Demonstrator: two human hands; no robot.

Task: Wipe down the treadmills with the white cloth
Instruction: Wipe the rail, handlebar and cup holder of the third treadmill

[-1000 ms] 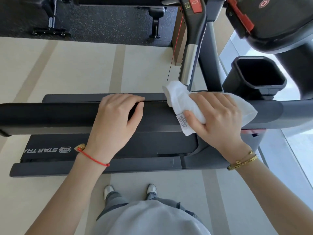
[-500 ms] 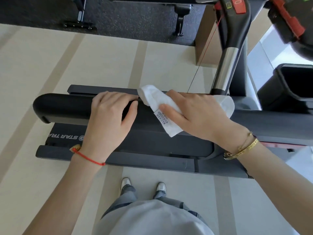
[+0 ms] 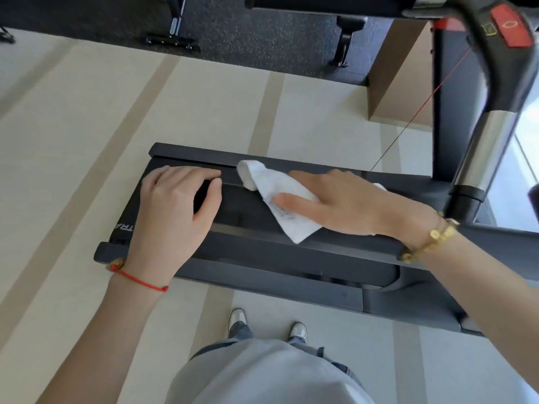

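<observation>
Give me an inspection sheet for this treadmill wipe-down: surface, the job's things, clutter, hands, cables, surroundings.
Surface: black side rail of the treadmill, which stands on a pale striped floor.
Job's things: white cloth lies on the rail, one end rolled, tag showing.
Clutter: nothing seen.
Hands: left hand grips the end of the rail; right hand presses the cloth flat with straight fingers.
Cables: thin red cord runs down from the console area toward the deck.
Surroundings: upright with a metal sleeve and red stop button at right; dark mat with equipment feet beyond; brown box.
</observation>
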